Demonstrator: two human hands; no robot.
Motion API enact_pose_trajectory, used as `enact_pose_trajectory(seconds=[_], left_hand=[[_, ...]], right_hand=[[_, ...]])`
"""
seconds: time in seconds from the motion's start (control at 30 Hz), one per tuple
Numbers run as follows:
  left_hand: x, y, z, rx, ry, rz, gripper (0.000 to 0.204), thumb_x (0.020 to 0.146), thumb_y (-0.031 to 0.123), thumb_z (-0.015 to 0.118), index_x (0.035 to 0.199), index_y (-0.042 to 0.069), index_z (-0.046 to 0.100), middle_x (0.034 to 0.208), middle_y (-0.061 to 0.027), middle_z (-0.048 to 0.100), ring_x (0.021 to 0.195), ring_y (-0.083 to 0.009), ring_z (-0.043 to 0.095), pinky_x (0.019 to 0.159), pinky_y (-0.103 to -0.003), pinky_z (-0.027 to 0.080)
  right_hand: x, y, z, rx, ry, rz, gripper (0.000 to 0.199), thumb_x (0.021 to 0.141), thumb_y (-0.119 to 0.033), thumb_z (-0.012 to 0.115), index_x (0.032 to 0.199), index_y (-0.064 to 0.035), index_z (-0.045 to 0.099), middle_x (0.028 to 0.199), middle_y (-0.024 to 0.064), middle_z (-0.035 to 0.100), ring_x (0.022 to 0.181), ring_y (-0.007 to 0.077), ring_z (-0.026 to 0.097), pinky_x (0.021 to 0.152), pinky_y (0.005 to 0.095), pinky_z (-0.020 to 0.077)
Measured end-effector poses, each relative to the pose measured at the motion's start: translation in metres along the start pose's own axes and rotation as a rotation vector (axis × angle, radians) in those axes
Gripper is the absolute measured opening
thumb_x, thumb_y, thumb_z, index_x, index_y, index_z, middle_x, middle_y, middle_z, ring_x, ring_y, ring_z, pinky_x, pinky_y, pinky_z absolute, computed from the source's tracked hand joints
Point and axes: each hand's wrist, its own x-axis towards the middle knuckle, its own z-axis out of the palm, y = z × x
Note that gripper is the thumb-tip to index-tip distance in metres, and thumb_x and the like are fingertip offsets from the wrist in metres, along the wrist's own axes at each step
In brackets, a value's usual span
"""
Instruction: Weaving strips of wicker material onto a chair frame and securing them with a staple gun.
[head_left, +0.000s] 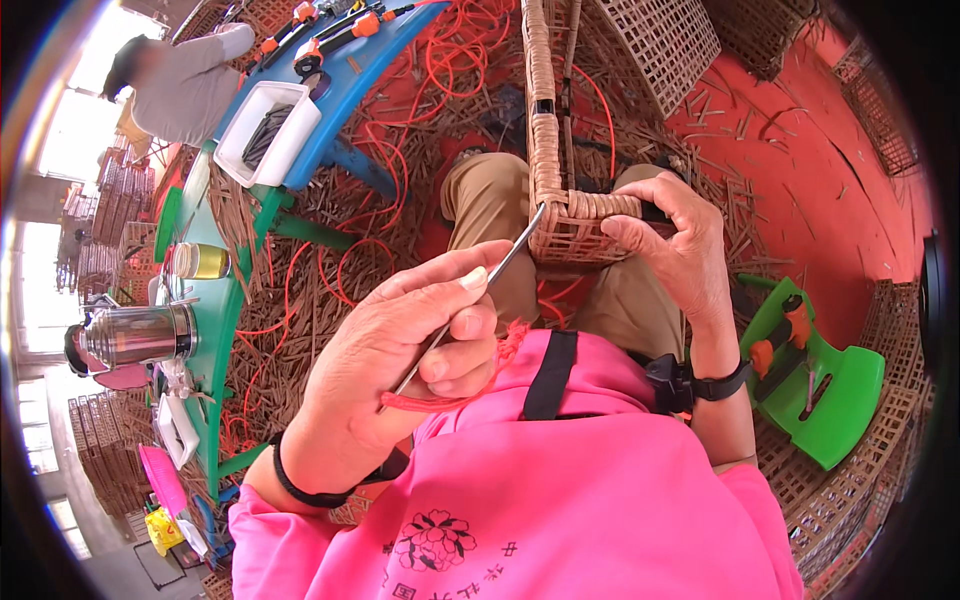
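My left hand [400, 330] is closed around a thin metal pick [517, 244], index finger laid along its shaft. The pick's tip meets the wrapped corner of a woven wicker basket [585, 242]; whether it goes in between the strands I cannot tell. A red cord [440, 403] hangs in a loop below this hand. My right hand [680, 240] grips the basket's bound rim to the right of that corner, thumb on top, with the other fingers partly hidden. The basket rests at my knees, its long wrapped edge running away from me.
To the left, a green table [215, 340] carries a metal pot [140, 335] and a jar [200, 261]. A white tray [270, 130] and power tools stand on a blue table [375, 60]. At right, a green stool [835, 400] holds tools. Cane scraps and orange hoses litter the floor. A person sits far left.
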Motion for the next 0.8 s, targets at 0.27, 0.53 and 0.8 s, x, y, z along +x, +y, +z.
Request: enact_pose_trajectory(seconds=[0.27, 0.53, 0.8], left_hand=[[-0.003, 0.003, 0.021, -0.045, -0.009, -0.036, 0.028, 0.109, 0.017, 0.055, 0.134, 0.004, 0.057, 0.077, 0.0015, 0.054, 0.053, -0.0059, 0.043, 0.05, -0.023, 0.034], [0.008, -0.042, -0.008, 0.63, 0.088, 0.314, 0.053, 0.108, 0.012, 0.055, 0.158, 0.004, 0.042, 0.072, 0.0046, 0.05, 0.057, -0.0033, 0.042, 0.053, -0.022, 0.036], [0.034, -0.042, -0.068, 0.941, -0.018, 0.501, 0.058, 0.102, 0.01, 0.061, 0.158, 0.004, 0.045, 0.071, 0.0088, 0.049, 0.061, -0.0009, 0.04, 0.056, -0.021, 0.034]], right_hand=[[-0.002, -0.004, -0.002, -0.032, -0.053, 0.056, 0.042, 0.084, -0.037, 0.084, 0.101, -0.0005, 0.073, 0.091, 0.009, 0.068, 0.089, 0.0233, 0.065, 0.084, 0.0347, 0.05], [-0.002, -0.007, -0.003, 0.019, -0.048, 0.095, 0.04, 0.085, -0.035, 0.084, 0.101, -0.0005, 0.073, 0.092, 0.0089, 0.068, 0.089, 0.0222, 0.065, 0.084, 0.0342, 0.0506], [-0.002, -0.005, 0.003, -0.001, -0.007, 0.05, 0.037, 0.081, -0.033, 0.085, 0.095, -0.0011, 0.074, 0.081, 0.0102, 0.064, 0.081, 0.0284, 0.063, 0.075, 0.0381, 0.0493]])
